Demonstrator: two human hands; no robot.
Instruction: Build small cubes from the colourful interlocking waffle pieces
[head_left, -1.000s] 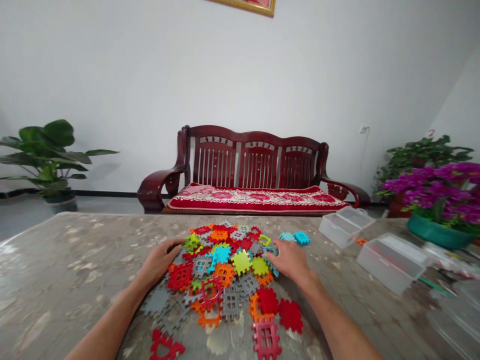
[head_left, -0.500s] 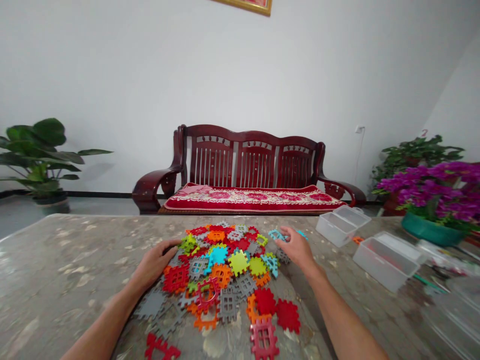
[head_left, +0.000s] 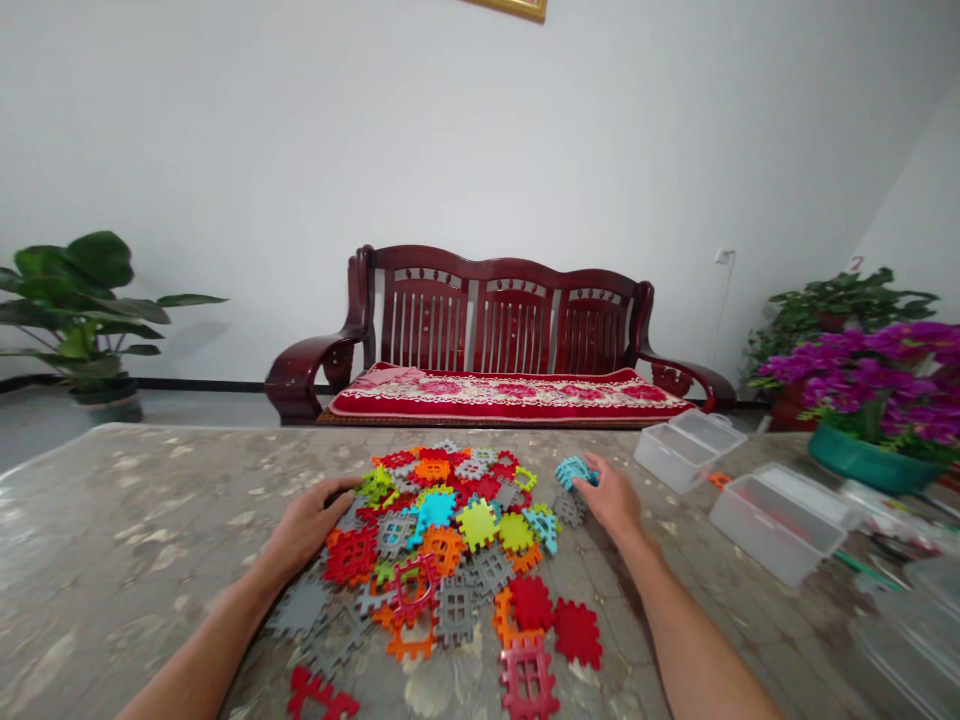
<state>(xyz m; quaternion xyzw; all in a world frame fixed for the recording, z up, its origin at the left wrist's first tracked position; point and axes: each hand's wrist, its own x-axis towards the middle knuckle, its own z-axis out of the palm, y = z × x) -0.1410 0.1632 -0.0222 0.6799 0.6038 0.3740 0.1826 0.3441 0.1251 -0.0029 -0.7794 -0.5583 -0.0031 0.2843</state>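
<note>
A heap of flat plastic connector tiles (head_left: 450, 540) in red, grey, orange, green and light blue lies on the marbled table (head_left: 135, 540). My left hand (head_left: 304, 525) rests flat on the heap's left edge, fingers spread over grey and red tiles. To the right of the heap, my right hand (head_left: 611, 495) has its fingers closed on light blue tiles (head_left: 571, 470) at the far right side.
Two clear plastic boxes (head_left: 686, 450) (head_left: 780, 515) stand on the table to the right, with a pot of purple flowers (head_left: 877, 400) behind them. A red wooden bench (head_left: 502, 340) stands beyond the table, a leafy plant (head_left: 82, 310) at far left.
My right hand has left the heap's right edge and gone farther right and away, closing on the light blue tiles. My left hand has stayed put.
</note>
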